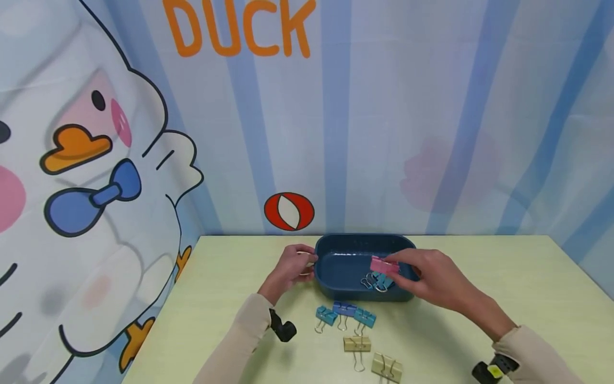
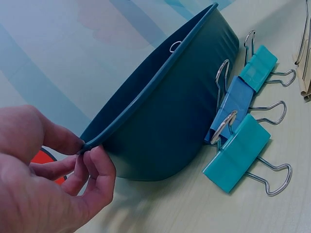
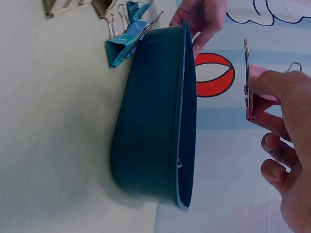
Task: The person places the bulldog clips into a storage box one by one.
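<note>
A dark blue oblong container [image 1: 336, 293] sits on the table near its back edge. At its left end my left hand [image 1: 290, 266] pinches the rim between thumb and fingers, as the left wrist view shows. My right hand [image 1: 436, 280] holds a pink binder clip [image 1: 382, 264] over the right part of the container. In the right wrist view, thumb and forefinger grip this clip by its body. Beneath it, teal binder clips [image 1: 382, 281] with silver handles lie inside the container; how many is unclear.
Before the container lie a teal clip [image 1: 326, 314], a blue clip [image 1: 344, 308] and another teal clip [image 1: 365, 318], close together. Nearer to me are two yellowish clips, one gold [image 1: 357, 344] and one paler [image 1: 386, 367]. A duck-printed curtain [image 1: 384, 133] hangs behind the table.
</note>
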`<action>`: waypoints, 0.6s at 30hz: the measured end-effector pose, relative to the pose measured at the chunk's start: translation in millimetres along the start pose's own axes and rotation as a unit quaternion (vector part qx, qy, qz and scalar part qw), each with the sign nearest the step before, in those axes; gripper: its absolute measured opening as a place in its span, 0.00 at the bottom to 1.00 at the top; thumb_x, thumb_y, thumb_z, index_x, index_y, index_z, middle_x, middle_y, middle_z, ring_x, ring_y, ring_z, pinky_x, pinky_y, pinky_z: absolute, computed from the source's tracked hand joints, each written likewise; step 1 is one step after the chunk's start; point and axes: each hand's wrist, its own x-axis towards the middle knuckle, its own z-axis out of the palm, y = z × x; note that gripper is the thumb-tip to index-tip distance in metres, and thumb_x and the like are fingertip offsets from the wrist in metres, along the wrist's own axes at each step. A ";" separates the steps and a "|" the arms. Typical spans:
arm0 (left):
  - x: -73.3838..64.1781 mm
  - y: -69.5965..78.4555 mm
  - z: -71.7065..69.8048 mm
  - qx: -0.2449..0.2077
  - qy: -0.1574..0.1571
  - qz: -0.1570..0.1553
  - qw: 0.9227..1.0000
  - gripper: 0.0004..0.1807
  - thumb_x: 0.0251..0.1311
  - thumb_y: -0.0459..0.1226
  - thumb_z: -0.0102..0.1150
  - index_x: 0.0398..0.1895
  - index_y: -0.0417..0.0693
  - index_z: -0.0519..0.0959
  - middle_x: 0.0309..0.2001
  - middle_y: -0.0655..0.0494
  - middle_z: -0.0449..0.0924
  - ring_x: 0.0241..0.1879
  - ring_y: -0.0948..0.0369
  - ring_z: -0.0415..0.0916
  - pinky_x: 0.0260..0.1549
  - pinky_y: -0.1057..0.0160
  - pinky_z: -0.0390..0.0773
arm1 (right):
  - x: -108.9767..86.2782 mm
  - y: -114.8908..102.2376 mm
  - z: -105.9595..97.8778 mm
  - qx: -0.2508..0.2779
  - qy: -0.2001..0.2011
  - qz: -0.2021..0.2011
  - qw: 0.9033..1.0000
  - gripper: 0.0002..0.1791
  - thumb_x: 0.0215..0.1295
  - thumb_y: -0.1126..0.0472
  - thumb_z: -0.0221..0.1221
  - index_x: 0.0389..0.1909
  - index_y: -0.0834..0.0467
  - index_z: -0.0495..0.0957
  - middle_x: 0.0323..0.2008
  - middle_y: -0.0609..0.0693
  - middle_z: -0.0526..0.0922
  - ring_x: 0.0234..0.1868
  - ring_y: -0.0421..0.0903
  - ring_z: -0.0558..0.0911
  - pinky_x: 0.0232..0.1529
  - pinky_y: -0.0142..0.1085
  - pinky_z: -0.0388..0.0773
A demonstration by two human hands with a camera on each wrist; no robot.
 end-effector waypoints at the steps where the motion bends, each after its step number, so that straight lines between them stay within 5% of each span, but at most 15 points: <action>1: -0.3 0.0 0.3 0.000 0.001 0.000 1.000 0.13 0.71 0.31 0.57 0.56 0.38 0.77 0.42 0.44 0.79 0.29 0.57 0.76 0.29 0.65 0.82 | 3.9 -0.5 0.7 -0.006 0.002 0.004 1.000 0.17 0.57 0.59 0.75 0.49 0.54 0.88 0.35 0.40 0.87 0.21 0.29 0.64 0.24 0.30 0.65; 8: -1.1 1.8 1.0 0.004 -0.001 0.007 1.000 0.13 0.71 0.31 0.57 0.56 0.38 0.77 0.41 0.45 0.78 0.29 0.57 0.76 0.31 0.64 0.83 | 31.3 -4.2 4.2 -0.040 0.023 0.024 0.999 0.18 0.62 0.57 0.72 0.52 0.57 0.87 0.44 0.51 0.89 0.32 0.43 0.83 0.30 0.39 0.77; 18: -1.2 1.0 0.5 -0.001 -0.003 0.002 1.000 0.13 0.71 0.30 0.56 0.56 0.38 0.77 0.41 0.44 0.78 0.29 0.57 0.76 0.28 0.65 0.81 | 52.2 -2.4 13.8 -0.014 0.032 0.036 0.999 0.18 0.64 0.56 0.70 0.52 0.59 0.86 0.46 0.54 0.89 0.38 0.49 0.86 0.36 0.46 0.82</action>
